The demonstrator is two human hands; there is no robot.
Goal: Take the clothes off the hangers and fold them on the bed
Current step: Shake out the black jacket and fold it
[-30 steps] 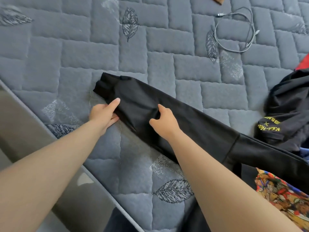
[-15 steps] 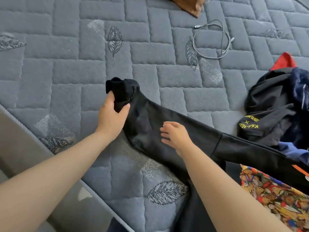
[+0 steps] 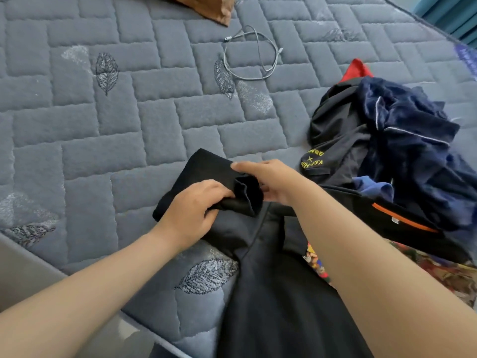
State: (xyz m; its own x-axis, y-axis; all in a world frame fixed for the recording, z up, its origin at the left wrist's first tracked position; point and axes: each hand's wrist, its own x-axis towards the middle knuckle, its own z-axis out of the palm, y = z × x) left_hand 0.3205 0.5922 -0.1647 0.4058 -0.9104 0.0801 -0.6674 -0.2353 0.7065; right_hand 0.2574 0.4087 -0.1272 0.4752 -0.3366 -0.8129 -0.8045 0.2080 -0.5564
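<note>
1. One bed (image 3: 124,130), with a quilted grey-blue top stitched with leaves, carried every item below.
2. One black garment (image 3: 273,301) lay across the near edge of the bed. Its body ran toward the viewer and one sleeve (image 3: 206,164) was doubled back on itself on the quilt. Judged soft, limp and light, unlikely to slip but quick to sag out of a fold. Best taken at the cuff and along the crease, with a flat palm to set each fold.
3. One heap of clothes (image 3: 407,140) sat unfolded to the right, with navy pile cloth over a black piece printed in yellow. It touched the black garment's far side. No hanger was in view.
4. One bright patterned garment (image 3: 444,277) lay partly under the black one, at the right edge.
5. One left hand (image 3: 191,210) had its fingers (image 3: 219,191) curled tight round the bunched cuff (image 3: 247,195), holding it over the doubled sleeve.
6. One right hand (image 3: 273,179), just beside the left, laid its thumb along the top of the fold. Its fingers were tucked behind the cuff in a narrow pinch on the same cloth.
7. One grey cable (image 3: 251,59) lay looped, well apart toward the far side.
8. One brown cloth corner (image 3: 209,7) showed at the top edge.
</note>
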